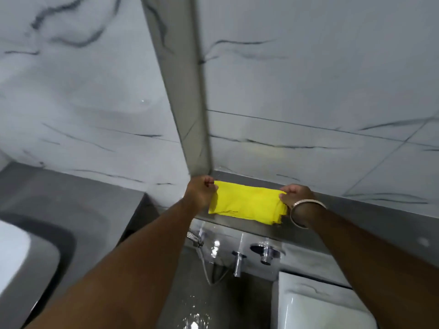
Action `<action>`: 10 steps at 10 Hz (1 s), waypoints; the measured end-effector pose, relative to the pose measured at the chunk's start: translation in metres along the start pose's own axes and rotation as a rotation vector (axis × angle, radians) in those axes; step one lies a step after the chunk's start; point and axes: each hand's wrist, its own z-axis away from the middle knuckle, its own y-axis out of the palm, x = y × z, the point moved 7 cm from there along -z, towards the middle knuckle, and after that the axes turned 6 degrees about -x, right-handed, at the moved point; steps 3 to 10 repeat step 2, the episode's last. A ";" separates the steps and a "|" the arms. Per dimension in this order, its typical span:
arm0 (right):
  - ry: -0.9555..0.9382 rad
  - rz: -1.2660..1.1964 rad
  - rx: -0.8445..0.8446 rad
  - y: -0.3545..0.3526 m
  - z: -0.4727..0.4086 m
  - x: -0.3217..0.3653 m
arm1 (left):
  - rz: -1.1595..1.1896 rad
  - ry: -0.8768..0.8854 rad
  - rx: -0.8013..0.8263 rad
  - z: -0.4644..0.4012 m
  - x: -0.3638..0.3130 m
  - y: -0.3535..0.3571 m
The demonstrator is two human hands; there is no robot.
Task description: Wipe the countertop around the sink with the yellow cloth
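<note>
A folded yellow cloth [247,203] lies stretched along a grey ledge [356,211] at the foot of the marble wall. My left hand [201,191] pinches its left end with closed fingers. My right hand [298,198], with a metal bangle at the wrist, grips its right end. Both arms reach forward from the bottom of the view. The white sink [21,257] sits at the lower left, set in a grey countertop [71,200]; only part of the basin shows.
Marble-patterned wall tiles fill the upper view, with a protruding corner column [187,103]. Below the ledge are chrome taps [238,261], a valve [266,254] and a hose [204,260]. A white toilet tank [316,307] stands at the lower right. The floor [192,305] looks wet.
</note>
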 end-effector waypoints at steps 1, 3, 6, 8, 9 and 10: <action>-0.146 0.354 -0.011 0.008 0.012 0.017 | -0.236 0.121 -0.021 0.002 -0.009 0.006; -0.265 0.632 -0.024 0.010 0.040 0.036 | -0.359 0.196 0.041 0.024 -0.020 0.002; -0.265 0.632 -0.024 0.010 0.040 0.036 | -0.359 0.196 0.041 0.024 -0.020 0.002; -0.265 0.632 -0.024 0.010 0.040 0.036 | -0.359 0.196 0.041 0.024 -0.020 0.002; -0.265 0.632 -0.024 0.010 0.040 0.036 | -0.359 0.196 0.041 0.024 -0.020 0.002; -0.265 0.632 -0.024 0.010 0.040 0.036 | -0.359 0.196 0.041 0.024 -0.020 0.002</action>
